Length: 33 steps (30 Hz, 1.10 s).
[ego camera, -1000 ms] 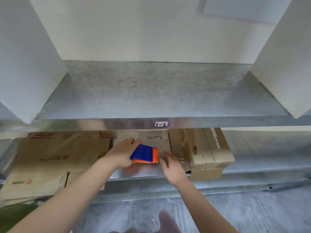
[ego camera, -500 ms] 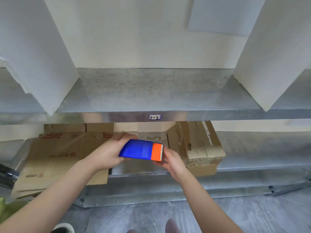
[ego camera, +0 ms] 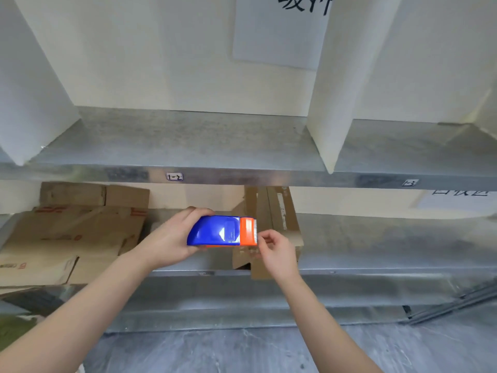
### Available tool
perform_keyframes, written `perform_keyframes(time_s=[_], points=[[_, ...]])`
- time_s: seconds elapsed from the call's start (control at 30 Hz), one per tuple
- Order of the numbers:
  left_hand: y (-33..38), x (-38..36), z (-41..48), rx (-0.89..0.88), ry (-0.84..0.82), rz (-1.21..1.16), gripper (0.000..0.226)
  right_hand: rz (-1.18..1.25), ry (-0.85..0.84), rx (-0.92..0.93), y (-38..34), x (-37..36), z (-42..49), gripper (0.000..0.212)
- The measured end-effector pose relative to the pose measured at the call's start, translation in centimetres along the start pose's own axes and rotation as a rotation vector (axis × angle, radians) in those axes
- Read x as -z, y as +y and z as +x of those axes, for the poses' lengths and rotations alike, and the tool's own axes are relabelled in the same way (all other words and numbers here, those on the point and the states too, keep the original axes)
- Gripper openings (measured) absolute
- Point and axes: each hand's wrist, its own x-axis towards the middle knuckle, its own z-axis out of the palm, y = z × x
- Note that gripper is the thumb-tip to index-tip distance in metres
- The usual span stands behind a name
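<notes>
Nearest you, along the bottom of the frame, is a grey marbled floor (ego camera: 242,351). Your two bare forearms reach up from the lower corners toward the middle of the frame.

Your left hand (ego camera: 172,238), just left of centre, is wrapped around the rounded blue back of a tape dispenser (ego camera: 215,231), with fingers over its top and thumb underneath. The dispenser lies on its side in the air at the centre of the frame, in front of the lower shelf and touching nothing but your hands. Its orange cutter end points right.

Your right hand (ego camera: 274,251), just right of centre, has its fingers curled, with thumb and forefinger pinching at the toothed edge of that orange end. You cannot tell from here whether a tape end is between them.

Behind your hands runs a galvanised metal lower shelf (ego camera: 376,238). At middle left it holds a pile of flattened cardboard boxes (ego camera: 67,238) with red print. Behind your right hand, a folded cardboard piece (ego camera: 274,208) stands upright.

Above it, across the middle of the frame, is the bare upper shelf (ego camera: 188,138), with a small label (ego camera: 174,176) reading 1-2 on its front edge. White divider panels (ego camera: 328,103) stand on it at left and right. Farthest back, at upper centre-right, a white paper sheet (ego camera: 279,36) with black handwritten characters hangs on the cream wall.
</notes>
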Motion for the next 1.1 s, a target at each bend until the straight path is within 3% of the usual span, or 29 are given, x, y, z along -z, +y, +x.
perform_keyframes(time_s=[0.17,0.37,0.7,0.93,1.1], points=[[4.6,-2.0,1.0,0.028,-0.004,0.028,0.073,-0.217,0.128,0.179,1.8,4.7,-0.3,0.011],[3.1,-0.4,-1.2,0.151,0.072,0.108,0.068,-0.193,0.25,-0.044,6.1,12.9,2.3,0.014],[-0.3,-0.4,-2.7,0.275,-0.059,0.154,0.063,-0.25,0.049,-0.138,8.5,13.8,4.0,0.014],[-2.9,-2.3,-1.9,0.383,-0.145,0.137,0.074,-0.276,-0.017,-0.18,8.8,11.7,5.0,0.016],[-3.0,-3.5,-0.9,0.363,-0.177,0.131,0.064,-0.148,-0.056,-0.272,9.0,9.1,5.0,0.013]])
